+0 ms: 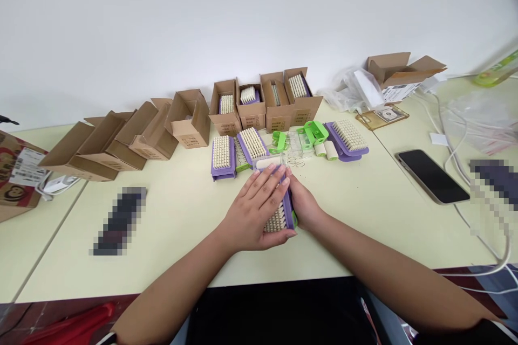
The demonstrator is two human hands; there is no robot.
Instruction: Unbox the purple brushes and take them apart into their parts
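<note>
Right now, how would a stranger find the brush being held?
On the pale table, look in front of the row of open cardboard boxes. The purple brush sits between the left hand and the right hand; the other brushes lie loose, untouched.

Bright, even, diffuse light fills my view. The pale worktop [364,210] shows no glare, and my left hand [254,210] and right hand [304,206] cast only faint, soft shadows. The middle is sharp. The edges bow with wide-angle distortion, and one blocky pixelated patch [119,221] sits on the left, another on the right.
</note>
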